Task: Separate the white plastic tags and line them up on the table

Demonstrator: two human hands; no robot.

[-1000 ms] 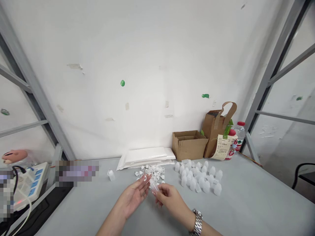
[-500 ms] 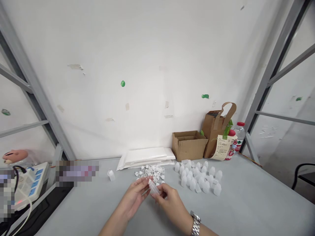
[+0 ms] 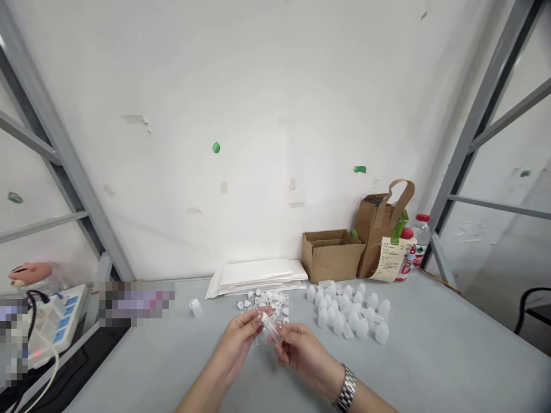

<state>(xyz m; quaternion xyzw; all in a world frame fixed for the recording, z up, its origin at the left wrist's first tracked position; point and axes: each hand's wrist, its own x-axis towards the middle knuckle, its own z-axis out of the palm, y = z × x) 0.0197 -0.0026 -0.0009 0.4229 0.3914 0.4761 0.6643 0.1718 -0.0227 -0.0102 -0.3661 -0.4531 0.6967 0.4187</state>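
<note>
A small translucent plastic bottle [image 3: 272,331] is held tilted between my two hands. Fingers of my left hand [image 3: 241,338] are closed on the white cap [image 3: 264,317] at its upper end. The lower body of the bottle is pinched by my right hand [image 3: 303,350], which wears a metal watch. Just beyond my fingers lies a heap of loose white caps [image 3: 271,299], partly hidden by my hands. Several uncapped translucent bottles [image 3: 353,319] stand and lie to the right. One capped bottle [image 3: 196,308] stands alone on the left.
White flat envelopes [image 3: 258,272] are stacked against the wall, beside an open cardboard box [image 3: 331,261]. A brown paper bag [image 3: 371,229] and a red-capped bottle [image 3: 422,232] stand at back right. On the left sits a power strip [image 3: 64,321] with cables.
My right hand has turned slightly around the bottle, its fingers shifting lower. My left hand stays at the cap end. The view has shifted slightly.
</note>
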